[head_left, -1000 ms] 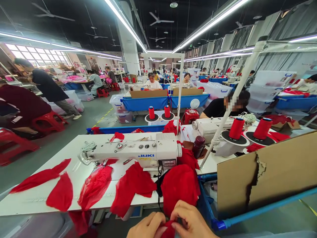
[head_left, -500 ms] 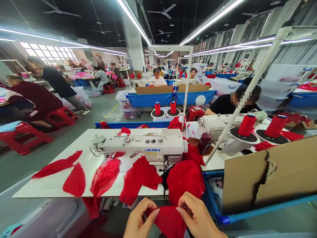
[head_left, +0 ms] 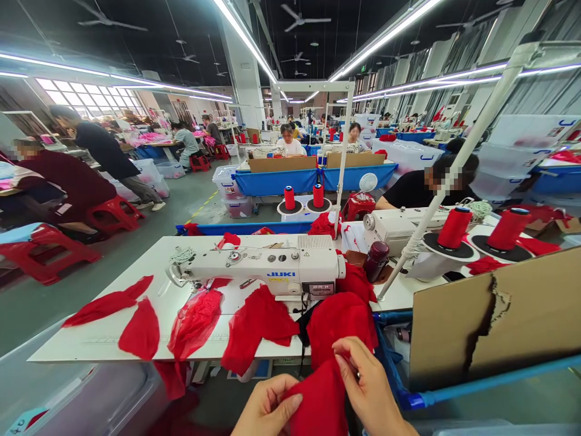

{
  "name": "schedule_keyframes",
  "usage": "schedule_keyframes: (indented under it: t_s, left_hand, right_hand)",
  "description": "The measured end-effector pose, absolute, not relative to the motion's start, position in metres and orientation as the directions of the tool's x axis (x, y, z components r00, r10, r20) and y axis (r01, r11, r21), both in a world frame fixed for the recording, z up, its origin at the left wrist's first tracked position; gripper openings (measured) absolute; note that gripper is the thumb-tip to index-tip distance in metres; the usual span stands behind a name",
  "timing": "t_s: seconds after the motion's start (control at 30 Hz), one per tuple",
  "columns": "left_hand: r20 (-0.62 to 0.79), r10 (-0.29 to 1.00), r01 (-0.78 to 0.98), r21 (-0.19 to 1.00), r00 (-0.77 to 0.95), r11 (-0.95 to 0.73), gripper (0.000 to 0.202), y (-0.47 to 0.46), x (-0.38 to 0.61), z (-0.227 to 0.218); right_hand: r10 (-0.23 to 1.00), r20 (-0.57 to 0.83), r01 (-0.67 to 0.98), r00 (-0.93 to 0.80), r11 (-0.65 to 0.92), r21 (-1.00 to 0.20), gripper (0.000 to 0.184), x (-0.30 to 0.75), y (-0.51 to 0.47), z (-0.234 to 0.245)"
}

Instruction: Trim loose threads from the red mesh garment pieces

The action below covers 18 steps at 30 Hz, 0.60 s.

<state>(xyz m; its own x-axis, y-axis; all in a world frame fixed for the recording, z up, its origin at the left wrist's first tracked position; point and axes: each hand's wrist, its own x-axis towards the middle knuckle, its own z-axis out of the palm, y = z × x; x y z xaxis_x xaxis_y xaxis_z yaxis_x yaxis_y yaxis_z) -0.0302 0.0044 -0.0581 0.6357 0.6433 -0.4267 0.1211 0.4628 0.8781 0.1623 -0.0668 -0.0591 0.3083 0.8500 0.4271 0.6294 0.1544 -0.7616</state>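
Observation:
My left hand (head_left: 271, 404) pinches a piece of red fabric (head_left: 318, 402) near its left edge, below the front edge of the table. At the upper right corner of the same piece, my right hand (head_left: 367, 383) grips it between thumb and fingers. The fabric hangs between both hands, its lower end cut off by the frame. Just beyond lies a larger heap of red fabric (head_left: 340, 324) at the table's edge. Several red cut pieces, such as a wide one (head_left: 258, 327) and a gathered sheer one (head_left: 196, 324), rest on the white table (head_left: 104, 339).
A white sewing machine (head_left: 254, 266) stands across the table. Right of it are a dark red bottle (head_left: 376, 260), a white pole (head_left: 436, 212) and torn cardboard (head_left: 535, 321) on a blue-framed holder. Clear plastic bins (head_left: 104, 399) sit at lower left. A co-worker (head_left: 408, 188) sits opposite.
My right hand has moved up and slightly right, lifting its corner of the fabric. My left hand has shifted slightly lower and to the right, so the top edge now slants.

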Motion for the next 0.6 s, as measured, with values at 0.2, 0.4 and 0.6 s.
schedule_keyframes:
  t_s: [0.2, 0.4, 0.6]
  left_hand:
    - [-0.373, 0.825, 0.003, 0.912, 0.426, 0.41, 0.057, -0.002, -0.004, -0.048]
    - [-0.265, 0.898, -0.019, 0.957, 0.352, 0.289, 0.055, -0.005, 0.006, -0.043]
    - [-0.205, 0.871, -0.132, 0.948, 0.447, 0.291, 0.045, -0.005, 0.007, -0.039]
  right_hand:
    - [0.9, 0.435, 0.65, -0.013, 0.338, -0.68, 0.032, 0.153, -0.068, -0.072]
    - [0.886, 0.462, 0.662, -0.037, 0.368, -0.652, 0.022, 0.147, -0.069, -0.086]
    - [0.856, 0.517, 0.651, -0.034, 0.411, -0.638, 0.027, 0.153, -0.069, -0.068]
